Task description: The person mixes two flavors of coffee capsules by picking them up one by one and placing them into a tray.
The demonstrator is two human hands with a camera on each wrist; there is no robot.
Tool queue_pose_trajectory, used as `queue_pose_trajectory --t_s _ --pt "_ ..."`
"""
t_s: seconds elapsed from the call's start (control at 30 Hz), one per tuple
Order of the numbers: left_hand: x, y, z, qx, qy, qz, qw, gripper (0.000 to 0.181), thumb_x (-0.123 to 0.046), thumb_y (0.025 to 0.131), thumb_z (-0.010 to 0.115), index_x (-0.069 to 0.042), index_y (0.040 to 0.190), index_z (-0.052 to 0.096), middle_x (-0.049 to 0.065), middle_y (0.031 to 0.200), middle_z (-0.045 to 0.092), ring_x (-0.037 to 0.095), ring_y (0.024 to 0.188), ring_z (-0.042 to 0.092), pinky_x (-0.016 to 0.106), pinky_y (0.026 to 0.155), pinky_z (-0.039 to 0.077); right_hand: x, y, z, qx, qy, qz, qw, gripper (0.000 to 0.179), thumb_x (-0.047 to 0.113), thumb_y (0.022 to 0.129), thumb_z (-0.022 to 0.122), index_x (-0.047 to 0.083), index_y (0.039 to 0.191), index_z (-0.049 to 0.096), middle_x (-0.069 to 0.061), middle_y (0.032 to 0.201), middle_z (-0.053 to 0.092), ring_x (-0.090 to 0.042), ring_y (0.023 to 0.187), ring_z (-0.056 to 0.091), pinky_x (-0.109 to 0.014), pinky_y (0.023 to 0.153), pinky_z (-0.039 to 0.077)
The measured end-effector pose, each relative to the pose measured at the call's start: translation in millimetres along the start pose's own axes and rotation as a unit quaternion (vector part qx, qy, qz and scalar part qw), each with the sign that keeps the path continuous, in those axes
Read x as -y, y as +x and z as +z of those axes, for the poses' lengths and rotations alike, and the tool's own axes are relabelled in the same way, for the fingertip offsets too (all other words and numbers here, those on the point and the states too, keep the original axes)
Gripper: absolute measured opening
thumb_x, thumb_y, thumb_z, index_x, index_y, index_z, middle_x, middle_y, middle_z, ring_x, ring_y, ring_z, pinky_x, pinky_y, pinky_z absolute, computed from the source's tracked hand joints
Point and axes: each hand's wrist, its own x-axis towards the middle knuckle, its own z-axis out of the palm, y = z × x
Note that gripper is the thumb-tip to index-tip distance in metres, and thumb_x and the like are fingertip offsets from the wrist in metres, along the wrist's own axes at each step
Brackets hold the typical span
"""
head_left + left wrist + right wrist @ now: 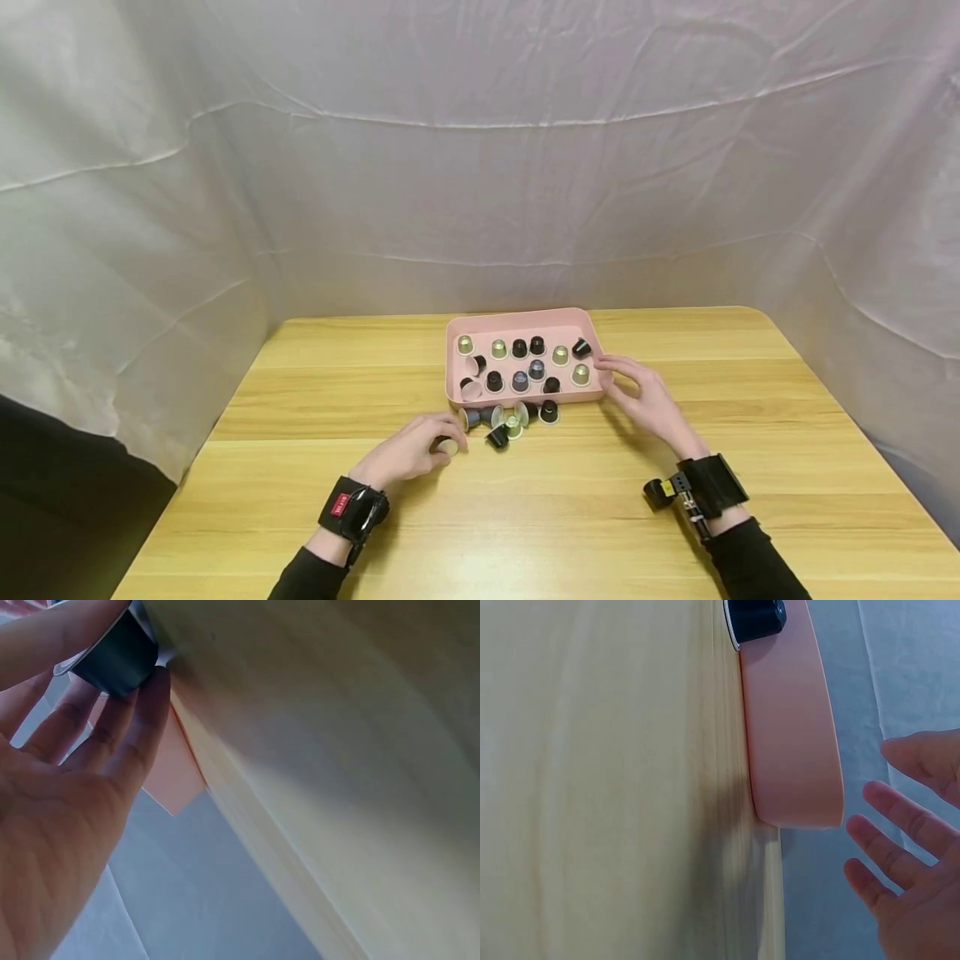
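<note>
My left hand (412,450) pinches a dark coffee capsule (124,656) between thumb and fingers, just above or on the table left of the loose pile. Its pale lid faces toward me in the head view. A shallow pink tray (517,318) holds several black, gold and blue-grey capsules, most standing lid down and a few tipped over. My right hand (648,404) is at the tray's right front corner with fingers loosely spread, holding nothing. Whether its fingertips touch the rim, I cannot tell.
Along the tray's front wall lie several loose capsules, among them a black capsule (497,437), a light green capsule (513,427) and an upright black one (549,412). The wooden table (525,525) ends at a pale hanging cloth (510,192) behind and on both sides.
</note>
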Motion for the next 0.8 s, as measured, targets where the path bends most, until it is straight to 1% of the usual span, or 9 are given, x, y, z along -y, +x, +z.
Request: queue_pose_trajectory --t_s 0.2,0.3,0.43,0.53,0.67,0.8 --pt "0.0 -0.2 -2.6 -0.005 -0.002 -0.002 1.0 0.028 0.008 0.082 0.068 -0.009 0.104 0.074 0.006 0.114 0.073 0.023 0.109 0.067 0.043 0.1 0.055 -0.1 -0.2 0.5 0.003 0.005 -0.001 1.0 0.032 0.0 0.093 0.065 -0.003 0.124 0.065 -0.029 0.136 0.06 -0.048 0.127 0.056 -0.068 0.111 0.037" --pt "0.1 -0.4 -3.4 -0.007 -0.011 -0.012 0.9998 0.026 0.005 0.084 0.069 -0.011 0.103 0.075 0.004 0.113 0.073 0.021 0.108 0.067 0.042 0.1 0.056 0.3 -0.5 0.9 0.002 0.007 0.001 1.0 0.032 0.0 0.093 0.065 -0.003 0.125 0.065 -0.028 0.136 0.06 -0.047 0.127 0.056 -0.069 0.111 0.037" --pt "-0.1 0.1 -4.7 -0.013 -0.034 -0.028 0.9989 0.023 0.001 0.087 0.07 -0.011 0.106 0.074 0.003 0.115 0.073 0.021 0.111 0.066 0.044 0.101 0.055 1.0 0.3 1.8 0.004 0.013 0.004 0.9999 0.032 0.001 0.093 0.064 -0.004 0.125 0.064 -0.028 0.136 0.06 -0.048 0.127 0.056 -0.069 0.111 0.036" --pt "-0.4 0.4 -6.1 -0.021 -0.056 -0.03 0.9978 0.022 -0.002 0.087 0.071 -0.011 0.108 0.074 0.004 0.116 0.073 0.022 0.111 0.066 0.046 0.102 0.054 1.1 1.4 2.9 0.005 0.016 0.006 0.9998 0.032 0.0 0.093 0.064 -0.005 0.125 0.064 -0.029 0.136 0.06 -0.049 0.127 0.055 -0.07 0.111 0.035" --pt "-1.2 0.6 -7.8 -0.03 -0.084 -0.024 0.9957 0.023 -0.004 0.089 0.07 -0.009 0.111 0.073 0.005 0.116 0.073 0.022 0.11 0.066 0.047 0.102 0.054 2.0 2.3 4.2 0.003 0.027 0.008 0.9996 0.033 -0.001 0.093 0.064 -0.004 0.126 0.064 -0.028 0.137 0.059 -0.048 0.129 0.054 -0.07 0.112 0.034" --pt "-2.9 0.9 -9.4 -0.039 -0.107 -0.023 0.9932 0.025 -0.006 0.091 0.068 -0.006 0.115 0.071 0.008 0.123 0.071 0.026 0.117 0.065 0.05 0.107 0.051 2.6 3.8 6.3 0.0 0.034 0.001 0.9994 0.034 -0.003 0.092 0.065 -0.003 0.126 0.064 -0.028 0.136 0.061 -0.047 0.129 0.055 -0.069 0.112 0.035"
